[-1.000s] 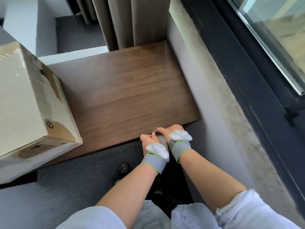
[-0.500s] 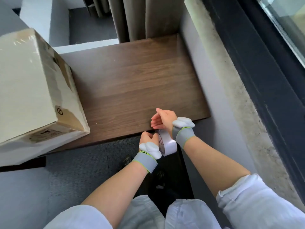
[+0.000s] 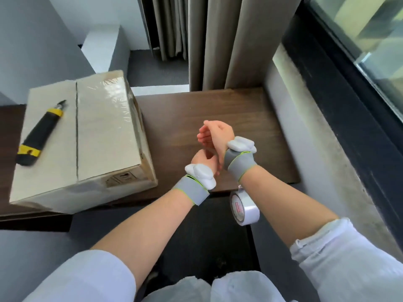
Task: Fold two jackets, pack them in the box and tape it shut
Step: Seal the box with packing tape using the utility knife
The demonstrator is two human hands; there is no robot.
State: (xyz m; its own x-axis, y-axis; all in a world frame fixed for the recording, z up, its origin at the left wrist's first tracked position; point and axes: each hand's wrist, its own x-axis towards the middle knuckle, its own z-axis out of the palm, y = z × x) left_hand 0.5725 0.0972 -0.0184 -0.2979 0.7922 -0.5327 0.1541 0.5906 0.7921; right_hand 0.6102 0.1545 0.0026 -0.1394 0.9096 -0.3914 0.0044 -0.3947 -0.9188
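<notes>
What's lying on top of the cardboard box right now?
A black-and-yellow utility knife lies on the top of the closed box. Whatever is inside is hidden by the flaps.

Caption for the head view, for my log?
Closed cardboard box, utility knife on top, on a wooden surface; left hand and right hand close together beside it, tape roll hanging below them.

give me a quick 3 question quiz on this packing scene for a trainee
1. True or false: the utility knife lies on top of the box.
2. The tape roll is: A) on the box B) beside the right forearm C) on the windowsill.
3. Fill in: the box's top flaps are ____.
Key: 1 true; 2 B; 3 closed.
</notes>
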